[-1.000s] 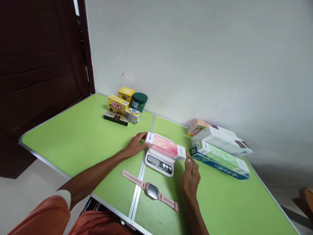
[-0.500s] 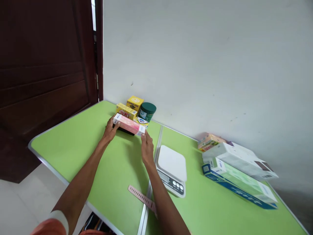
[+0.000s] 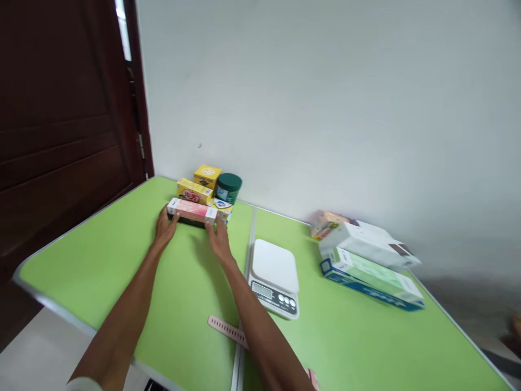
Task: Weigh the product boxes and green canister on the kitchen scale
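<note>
Two bare hands share the grip, the left hand [image 3: 166,227] closed on one end and the right hand [image 3: 218,234] on the other, of a long pink-and-white cardboard box [image 3: 191,209], so neither is nearer, and its long axis runs crosswise from hand to hand. From where I stand, the box lies directly between them over the far left of the light green surface [image 3: 183,293], just above a slim black box [image 3: 190,221]; whether those two touch, I can't tell.
</note>
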The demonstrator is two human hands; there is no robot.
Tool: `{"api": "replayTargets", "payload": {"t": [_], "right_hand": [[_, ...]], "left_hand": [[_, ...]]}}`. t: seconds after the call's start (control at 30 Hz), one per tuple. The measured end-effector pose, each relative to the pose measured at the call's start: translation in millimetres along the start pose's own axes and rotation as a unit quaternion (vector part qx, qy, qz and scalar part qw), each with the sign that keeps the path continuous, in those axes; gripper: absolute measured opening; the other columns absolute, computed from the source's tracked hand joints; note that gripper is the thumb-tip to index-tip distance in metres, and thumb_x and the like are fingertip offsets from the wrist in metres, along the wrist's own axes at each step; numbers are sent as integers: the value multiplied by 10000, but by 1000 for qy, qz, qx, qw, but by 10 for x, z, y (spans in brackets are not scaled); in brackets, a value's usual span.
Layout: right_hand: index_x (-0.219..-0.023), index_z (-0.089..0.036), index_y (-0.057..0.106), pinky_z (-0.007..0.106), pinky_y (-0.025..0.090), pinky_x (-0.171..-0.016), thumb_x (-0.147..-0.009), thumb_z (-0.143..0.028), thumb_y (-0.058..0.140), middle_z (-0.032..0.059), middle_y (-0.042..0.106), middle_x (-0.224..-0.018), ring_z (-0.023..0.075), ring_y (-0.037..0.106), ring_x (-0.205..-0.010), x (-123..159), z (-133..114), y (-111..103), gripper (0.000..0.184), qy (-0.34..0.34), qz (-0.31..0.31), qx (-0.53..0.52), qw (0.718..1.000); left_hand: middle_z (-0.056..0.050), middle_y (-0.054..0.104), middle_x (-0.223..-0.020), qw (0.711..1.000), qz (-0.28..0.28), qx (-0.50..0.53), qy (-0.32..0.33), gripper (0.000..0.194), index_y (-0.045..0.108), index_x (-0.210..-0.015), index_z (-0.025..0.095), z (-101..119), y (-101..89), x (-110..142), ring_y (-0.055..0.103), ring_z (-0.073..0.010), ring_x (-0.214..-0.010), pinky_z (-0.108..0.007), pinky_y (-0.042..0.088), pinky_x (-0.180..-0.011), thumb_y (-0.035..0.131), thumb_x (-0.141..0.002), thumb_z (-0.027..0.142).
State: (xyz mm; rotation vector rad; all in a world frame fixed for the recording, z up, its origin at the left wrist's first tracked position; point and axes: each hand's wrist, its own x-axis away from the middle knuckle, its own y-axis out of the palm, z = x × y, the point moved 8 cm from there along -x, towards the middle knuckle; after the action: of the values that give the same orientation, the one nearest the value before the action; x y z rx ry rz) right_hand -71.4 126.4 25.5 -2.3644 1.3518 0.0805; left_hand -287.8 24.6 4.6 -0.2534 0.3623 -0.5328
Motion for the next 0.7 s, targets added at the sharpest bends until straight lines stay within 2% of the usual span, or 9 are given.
{"api": "replayTargets", "payload": {"t": [0.1,0.17,0.2,0.3,0.43,0.5,0.57,0.63,0.7], "right_hand": [[-1597,-84,392,592,270,-1274,-931,-734,579,190,424,-1661,394,345,-1556,199,-173,-269,949,-38,25,19,999],[-1607,-158,382,561,334,-1256,-977,-633,596,165,466,-1638,341,395,-1535,397,-321,-669,818,-105,66,42,991],[-1601,-192,388,543,368,-1239,-1003,-587,581,154,488,-1621,313,423,-1517,513,-365,-952,742,-137,100,58,984],[-1511,-208,485,532,440,-1164,-1013,-552,567,171,549,-1541,301,493,-1444,887,-193,-2105,611,-140,253,121,950],[-1435,-113,542,599,335,-1200,-963,-691,470,242,542,-1506,376,456,-1439,1486,552,-3797,750,3,479,194,856],[-1435,-60,533,595,329,-1197,-931,-731,435,274,532,-1505,406,456,-1432,1738,964,-4396,845,81,538,187,818],[-1405,-38,551,598,332,-1186,-913,-747,409,287,562,-1462,423,495,-1391,1882,1276,-4768,875,126,565,163,799],[-1392,-45,566,584,351,-1172,-913,-746,389,276,591,-1431,416,534,-1355,1897,1465,-4954,867,141,572,141,796],[-1416,-55,560,542,369,-1167,-913,-747,382,261,597,-1437,392,548,-1348,1815,1560,-5020,874,140,568,123,802]], "left_hand": [[-220,536,-1498,999,43,16,-20,761,426,-1521,112,-47,-75,-22,561,-343,-1374,-513,414,-1211,678,-882,438],[-265,464,-1538,997,71,1,-24,879,335,-1574,58,-41,-127,-32,551,-355,-1372,-515,418,-1205,683,-878,467],[-279,439,-1548,996,85,-12,-13,909,305,-1586,40,-5,-155,-27,540,-359,-1377,-516,407,-1211,682,-881,474],[-259,427,-1554,989,128,-48,50,914,298,-1584,57,206,-237,50,490,-362,-1408,-540,349,-1246,700,-880,478],[-219,438,-1554,980,149,-56,122,909,328,-1556,111,594,-161,308,441,-390,-1436,-604,318,-1247,692,-869,582],[-250,423,-1556,979,116,-41,162,908,334,-1550,80,866,67,504,425,-399,-1452,-594,314,-1251,630,-896,636],[-261,425,-1554,977,50,-25,205,872,353,-1540,73,1206,448,752,405,-388,-1480,-571,293,-1268,581,-927,649],[-236,451,-1548,968,-32,-13,247,812,374,-1535,117,1599,942,1046,410,-369,-1487,-563,294,-1270,597,-937,619],[-220,440,-1575,951,-128,-6,281,793,360,-1551,151,2000,1513,1359,396,-356,-1504,-558,287,-1274,620,-938,582]]}}
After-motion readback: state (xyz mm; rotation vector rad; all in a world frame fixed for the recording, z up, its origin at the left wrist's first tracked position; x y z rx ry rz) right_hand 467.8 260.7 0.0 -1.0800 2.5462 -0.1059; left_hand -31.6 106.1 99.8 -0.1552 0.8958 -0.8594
